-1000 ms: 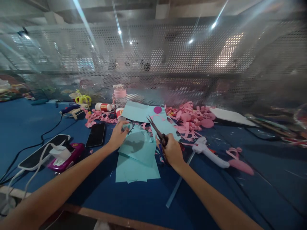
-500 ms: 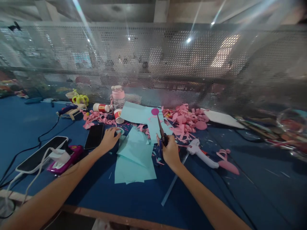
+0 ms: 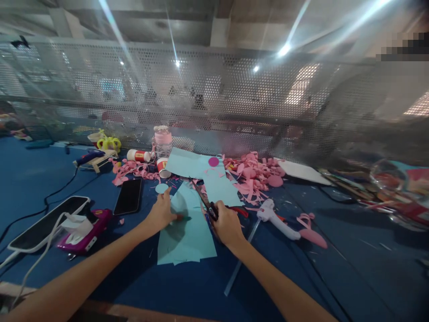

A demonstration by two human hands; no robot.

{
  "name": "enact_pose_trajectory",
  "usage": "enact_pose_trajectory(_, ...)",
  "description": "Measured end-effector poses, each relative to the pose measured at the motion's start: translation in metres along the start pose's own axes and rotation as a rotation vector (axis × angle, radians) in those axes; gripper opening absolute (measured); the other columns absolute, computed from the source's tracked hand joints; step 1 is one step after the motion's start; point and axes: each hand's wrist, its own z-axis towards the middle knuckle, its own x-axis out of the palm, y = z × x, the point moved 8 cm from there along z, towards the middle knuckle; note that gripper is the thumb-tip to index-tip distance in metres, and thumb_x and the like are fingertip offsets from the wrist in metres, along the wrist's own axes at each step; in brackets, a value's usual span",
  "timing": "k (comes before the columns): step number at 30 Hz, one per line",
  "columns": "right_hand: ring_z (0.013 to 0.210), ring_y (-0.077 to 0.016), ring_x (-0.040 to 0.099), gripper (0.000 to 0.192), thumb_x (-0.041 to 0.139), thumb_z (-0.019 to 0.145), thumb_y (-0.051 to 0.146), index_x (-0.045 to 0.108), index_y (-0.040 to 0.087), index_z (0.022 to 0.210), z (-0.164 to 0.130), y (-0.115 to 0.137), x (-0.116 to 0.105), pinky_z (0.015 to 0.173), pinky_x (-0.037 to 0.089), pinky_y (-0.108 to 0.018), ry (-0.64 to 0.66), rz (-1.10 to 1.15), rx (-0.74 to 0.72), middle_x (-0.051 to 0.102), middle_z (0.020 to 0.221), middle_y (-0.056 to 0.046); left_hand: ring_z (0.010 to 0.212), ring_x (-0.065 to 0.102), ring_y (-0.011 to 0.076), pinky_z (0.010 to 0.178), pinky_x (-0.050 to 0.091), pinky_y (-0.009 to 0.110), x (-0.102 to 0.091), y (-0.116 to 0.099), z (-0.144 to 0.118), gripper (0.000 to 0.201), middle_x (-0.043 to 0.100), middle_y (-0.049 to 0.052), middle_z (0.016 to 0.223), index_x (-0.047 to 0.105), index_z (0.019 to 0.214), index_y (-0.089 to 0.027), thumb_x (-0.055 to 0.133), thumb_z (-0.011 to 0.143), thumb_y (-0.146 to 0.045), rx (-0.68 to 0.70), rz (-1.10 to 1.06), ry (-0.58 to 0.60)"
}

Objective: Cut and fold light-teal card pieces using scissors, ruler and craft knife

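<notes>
Since the earlier frame, the left hand (image 3: 160, 213) had moved from near the phone (image 3: 128, 197) to the left side of the paper stack (image 3: 187, 241), and the scissors (image 3: 211, 209) had swung leftward over it. The right hand (image 3: 228, 226) grasped the scissors at the stack's right edge. Whether the left fingers pinched anything could not be told. The blue disc (image 3: 161, 188), less covered than earlier, showed at their tips, off the stack's far left corner. Blue tabletop (image 3: 174, 286) stretched nearside of the stack.
</notes>
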Motion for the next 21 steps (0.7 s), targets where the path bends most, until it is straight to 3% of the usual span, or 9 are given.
enact_pose_trajectory(4, 0.060, -0.0186, 0.058, 0.025, 0.042, 0.085, 0.044, 0.045, 0.020, 0.079, 0.002, -0.011, -0.004, 0.054, 0.033, -0.025, -0.110, 0.189, 0.019, 0.061, 0.065, -0.004, 0.064, 0.057, 0.0206, 0.061, 0.045, 0.032, -0.014, 0.001, 0.012, 0.069, 0.058, 0.002, 0.074, 0.041, 0.125, -0.016, 0.063, 0.060, -0.020, -0.049, -0.016, 0.153)
enact_pose_trajectory(6, 0.054, -0.0162, 0.053, 0.028, 0.041, 0.085, 0.048, 0.043, 0.021, 0.075, 0.004, -0.019, -0.007, 0.053, 0.034, -0.025, -0.181, 0.287, 0.042, 0.057, 0.060, -0.001, 0.054, 0.055, 0.0145, 0.052, 0.044, 0.026, -0.030, -0.005, 0.021, 0.054, 0.062, 0.005, 0.086, 0.050, 0.119, -0.018, 0.056, 0.065, -0.018, -0.059, -0.046, 0.200)
enact_pose_trajectory(9, 0.050, -0.0147, 0.048, 0.033, 0.040, 0.083, 0.053, 0.039, 0.023, 0.068, 0.006, -0.030, -0.011, 0.051, 0.034, -0.025, -0.277, 0.369, 0.094, 0.051, 0.054, 0.002, 0.057, 0.056, 0.0123, 0.047, 0.044, 0.021, -0.062, -0.025, 0.034, 0.038, 0.064, 0.004, 0.099, 0.063, 0.100, -0.020, 0.050, 0.064, -0.015, -0.033, -0.078, 0.270)
enact_pose_trajectory(11, 0.050, -0.0149, 0.048, 0.036, 0.042, 0.082, 0.055, 0.038, 0.023, 0.065, 0.007, -0.035, -0.011, 0.051, 0.036, -0.026, -0.295, 0.432, 0.129, 0.050, 0.052, 0.003, 0.061, 0.057, 0.0118, 0.046, 0.044, 0.018, -0.087, -0.037, 0.043, 0.034, 0.064, 0.002, 0.096, 0.066, 0.092, -0.020, 0.051, 0.063, -0.012, -0.072, -0.051, 0.284)
enact_pose_trajectory(14, 0.049, -0.0156, 0.050, 0.039, 0.043, 0.079, 0.059, 0.039, 0.024, 0.064, 0.009, -0.040, -0.009, 0.050, 0.037, -0.026, -0.283, 0.525, 0.170, 0.051, 0.049, 0.003, 0.051, 0.053, 0.0089, 0.046, 0.042, 0.017, -0.123, -0.052, 0.061, 0.028, 0.064, 0.000, 0.075, 0.068, 0.088, -0.019, 0.053, 0.066, -0.010, -0.154, -0.041, 0.185)
enact_pose_trajectory(17, 0.047, -0.0161, 0.051, 0.041, 0.044, 0.077, 0.062, 0.041, 0.024, 0.064, 0.010, -0.044, -0.008, 0.047, 0.038, -0.027, -0.287, 0.573, 0.178, 0.052, 0.048, 0.002, 0.047, 0.052, 0.0074, 0.051, 0.046, 0.020, -0.143, -0.055, 0.088, 0.023, 0.059, 0.001, 0.065, 0.065, 0.087, -0.013, 0.052, 0.070, -0.005, -0.221, -0.194, -0.034)
enact_pose_trajectory(19, 0.046, -0.0158, 0.051, 0.041, 0.046, 0.075, 0.063, 0.041, 0.023, 0.065, 0.011, -0.046, -0.008, 0.046, 0.038, -0.026, -0.286, 0.607, 0.177, 0.052, 0.047, 0.002, 0.051, 0.056, 0.0088, 0.056, 0.049, 0.024, -0.138, -0.053, 0.111, 0.023, 0.060, 0.003, 0.072, 0.061, 0.092, -0.009, 0.051, 0.073, -0.003, -0.220, -0.282, -0.145)
enact_pose_trajectory(21, 0.043, -0.0148, 0.051, 0.041, 0.047, 0.075, 0.063, 0.042, 0.023, 0.065, 0.011, -0.048, -0.007, 0.044, 0.038, -0.026, -0.282, 0.644, 0.185, 0.052, 0.046, 0.003, 0.062, 0.061, 0.0121, 0.064, 0.052, 0.029, -0.121, -0.051, 0.133, 0.024, 0.061, 0.008, 0.086, 0.056, 0.100, -0.008, 0.050, 0.077, -0.005, -0.176, -0.322, -0.200)
